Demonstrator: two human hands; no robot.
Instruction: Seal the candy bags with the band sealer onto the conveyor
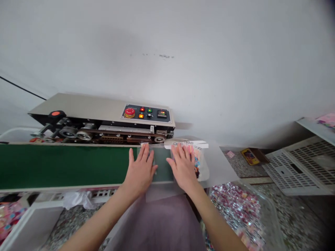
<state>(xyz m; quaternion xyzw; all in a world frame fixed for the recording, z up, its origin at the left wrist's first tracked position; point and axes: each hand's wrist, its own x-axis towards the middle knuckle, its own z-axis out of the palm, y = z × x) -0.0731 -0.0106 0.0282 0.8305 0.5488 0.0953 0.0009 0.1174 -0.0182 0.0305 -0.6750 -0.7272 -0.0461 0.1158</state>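
My left hand [140, 170] lies flat, fingers spread, over a clear plastic packet [144, 143] at the right end of the green conveyor belt [65, 164]. My right hand [184, 169] rests spread on a second clear packet [202, 167] with colourful printed contents, partly hidden under the fingers. This packet lies on a translucent sheet [222, 167] beyond the belt's end. Just behind my fingers runs the edge of a band sealing machine [86, 104]; its right-hand pulley [159, 138] is close to both packets.
The machine's control panel [146, 113] has a red stop button and lit switches. A tub [272, 216] of shiny pink packets stands below right, near a white slatted crate [295, 170] and a small box [251, 157]. A white container [39, 223] sits at lower left.
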